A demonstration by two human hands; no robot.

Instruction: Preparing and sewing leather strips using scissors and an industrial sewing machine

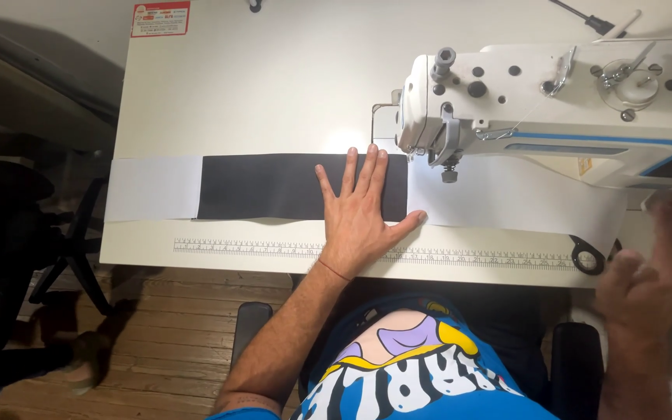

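The black fabric strip [289,187] lies flat under my left hand [361,214], its long axis running left to right across the tabletop [274,93], level with the needle of the sewing machine [554,101]. Most of its length stretches away to the left of my palm; only its right end sits beneath my fingers, which are spread and pressed flat, gripping nothing, just pinning the cloth down. My thumb reaches out to the right, past the strip's end, onto the white fabric band [523,204] that the black piece lies over. That white band carries on in the same line: one part shows beyond the far left end of the black strip, the other runs right of my thumb, under the machine head and on toward the table's right edge.

The presser foot [449,173] stands just to the right of my fingertips, near but apart from them, so the strip's right end is the end closest to the needle.

My right hand [647,272] is well off to the right, lifted above the tabletop's near edge, fingers loosely open, blurred, and holding nothing that I can make out. It is far from the black strip; the left one is the hand on it. Below my right hand's fingers lies a black scissor handle [587,257], and a printed ruler [274,247] runs along the tabletop's near edge beneath my left wrist.
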